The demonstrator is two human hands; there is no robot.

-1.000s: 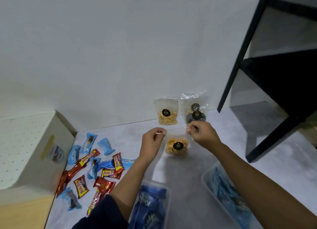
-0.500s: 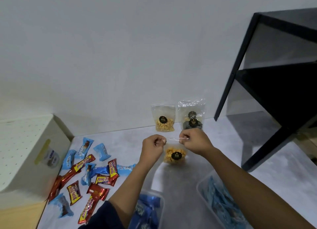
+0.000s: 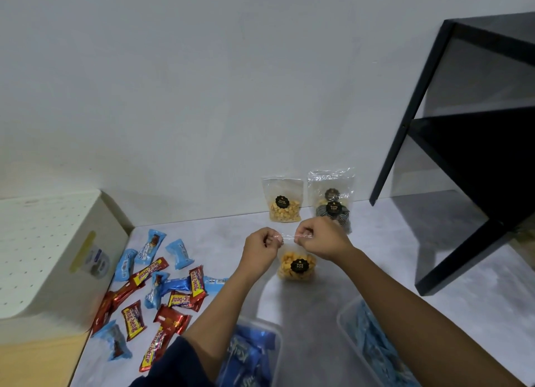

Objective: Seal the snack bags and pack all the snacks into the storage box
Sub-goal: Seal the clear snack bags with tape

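While both hands work at the mouth of the Pong Pong bag (image 3: 296, 266), here's the hold: the left hand (image 3: 262, 243) pinches one end of the clear top strip (image 3: 288, 236) and the right hand (image 3: 320, 237) pinches the other. The fingers (image 3: 274, 237) are curled tight on the plastic, and the strip is stretched flat between them. My read is that the pull lines up the closure so it can be pressed shut.

The bag hangs just below the hands over the grey table (image 3: 376, 256); I can't tell if its base touches down. Two more snack bags (image 3: 283, 201) lean upright against the wall behind, probably propped so nothing spills. Wrapped bars (image 3: 162, 285) lie scattered on the left, not yet packed. Two clear storage boxes (image 3: 276, 333) sit close to the body with blue packets inside, handy for loading.

Now the blind spots. Both boxes are cut off at the bottom edge, and the left forearm covers part of one. The strip is too thin and glossy to show whether it's sealed. The right hand hides the lower corner of the rear right bag, and I can't judge the state of the rear bags' tops.
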